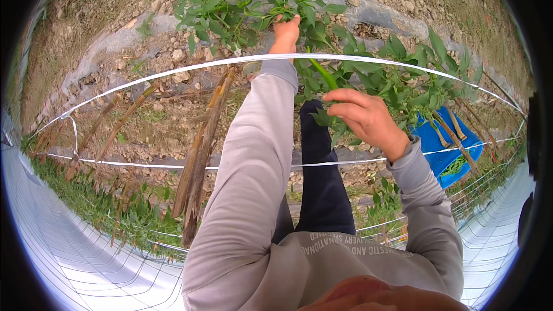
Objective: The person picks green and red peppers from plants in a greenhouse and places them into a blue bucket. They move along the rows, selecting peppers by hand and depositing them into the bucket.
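My left hand (286, 33) reaches over a white string and in among the leaves of a pepper plant (224, 8) at the top; its fingertips are at the stems, and whether they grip anything cannot be told. A long green chili pepper (323, 71) points up and to the left from the fingers of my right hand (367, 114), its lower end held at the fingertips. Under that hand lie leaves of a second pepper plant (397, 82). Both arms are in light grey sleeves.
White strings (190, 65) run across, tied near wooden stakes (201, 151). A blue bucket (464, 151) with green peppers (453, 167) lies tilted at the right behind more stakes. Plastic mulch film (384, 13), stones and soil cover the ground. Further plant rows (147, 211) stand below.
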`<state>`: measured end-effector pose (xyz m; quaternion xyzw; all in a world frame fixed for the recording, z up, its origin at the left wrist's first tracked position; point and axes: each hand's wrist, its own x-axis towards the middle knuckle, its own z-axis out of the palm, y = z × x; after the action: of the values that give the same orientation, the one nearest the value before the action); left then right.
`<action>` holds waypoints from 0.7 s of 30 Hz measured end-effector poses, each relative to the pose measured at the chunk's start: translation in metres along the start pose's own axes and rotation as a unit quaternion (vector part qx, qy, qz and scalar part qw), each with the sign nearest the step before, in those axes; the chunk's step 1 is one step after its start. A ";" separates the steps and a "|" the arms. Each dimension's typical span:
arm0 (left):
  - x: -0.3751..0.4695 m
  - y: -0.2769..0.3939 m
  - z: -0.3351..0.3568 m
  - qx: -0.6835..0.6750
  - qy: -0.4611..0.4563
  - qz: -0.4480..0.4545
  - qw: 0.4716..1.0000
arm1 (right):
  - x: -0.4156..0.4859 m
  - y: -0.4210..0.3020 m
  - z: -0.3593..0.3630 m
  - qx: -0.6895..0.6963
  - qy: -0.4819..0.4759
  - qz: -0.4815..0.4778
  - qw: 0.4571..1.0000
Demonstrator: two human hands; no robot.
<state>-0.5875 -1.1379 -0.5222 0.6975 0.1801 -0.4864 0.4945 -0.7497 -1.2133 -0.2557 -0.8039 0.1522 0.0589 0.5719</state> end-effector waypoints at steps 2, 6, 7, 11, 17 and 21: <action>-0.005 0.004 -0.003 0.020 -0.002 -0.025 0.999 | -0.006 -0.012 0.003 0.050 0.005 -0.008 0.999; -0.026 0.015 -0.036 -0.091 -0.070 -0.080 0.990 | -0.016 -0.022 0.010 0.237 0.069 0.122 0.961; -0.032 0.019 -0.045 -0.122 -0.095 -0.058 0.986 | -0.019 -0.021 0.011 0.304 0.090 0.172 0.933; -0.074 0.034 -0.079 -0.200 -0.106 -0.041 0.973 | -0.015 0.005 0.016 0.434 0.164 0.320 0.826; -0.105 0.068 -0.134 -0.338 -0.223 -0.029 0.914 | 0.015 0.031 0.019 0.578 0.170 0.329 0.728; -0.116 0.074 -0.157 -0.387 -0.194 -0.047 0.900 | 0.045 0.035 0.027 0.518 0.185 0.322 0.770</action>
<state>-0.5083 -1.0088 -0.3786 0.3339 0.2872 -0.5266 0.7271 -0.7157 -1.2064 -0.3088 -0.2848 0.5126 0.0020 0.8100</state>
